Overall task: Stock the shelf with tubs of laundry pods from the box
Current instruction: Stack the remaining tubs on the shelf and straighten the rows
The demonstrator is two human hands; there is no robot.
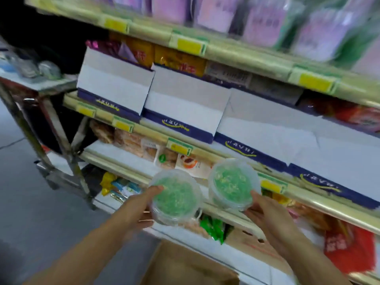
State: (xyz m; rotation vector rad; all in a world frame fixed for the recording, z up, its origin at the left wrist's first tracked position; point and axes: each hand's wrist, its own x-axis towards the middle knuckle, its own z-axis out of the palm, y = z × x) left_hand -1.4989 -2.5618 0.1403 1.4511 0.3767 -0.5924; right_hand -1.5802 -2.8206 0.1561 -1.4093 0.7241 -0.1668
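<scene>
In the head view we hold two clear tubs of green laundry pods in front of the shelving, one in each of our hands. Our left hand (141, 208) grips the left tub (175, 197) from its left side, thumb curled over the lid's near-left rim and fingers wrapped beneath. Our right hand (261, 212) grips the right tub (232, 185) at its lower right edge, fingers curled round the rim. The two tubs sit side by side, near each other but apart, the right one a little higher; both are in the air before the yellow-green front rail of a shelf (127, 167), not resting on it.

Below our forearms, at the bottom edge of the frame, lies an open brown cardboard box (185, 266). On the shelf above the tubs stands a row of white and dark blue display cartons (181, 105), leaning forward. Yellow price tags (189, 45) are clipped to the shelf rails. Purple packets (265, 23) fill the top shelf, blurred. Green snack packets (213, 227) lie on the lower shelf just beneath the right tub. A metal rack (51, 120) stands at the left end of the shelving.
</scene>
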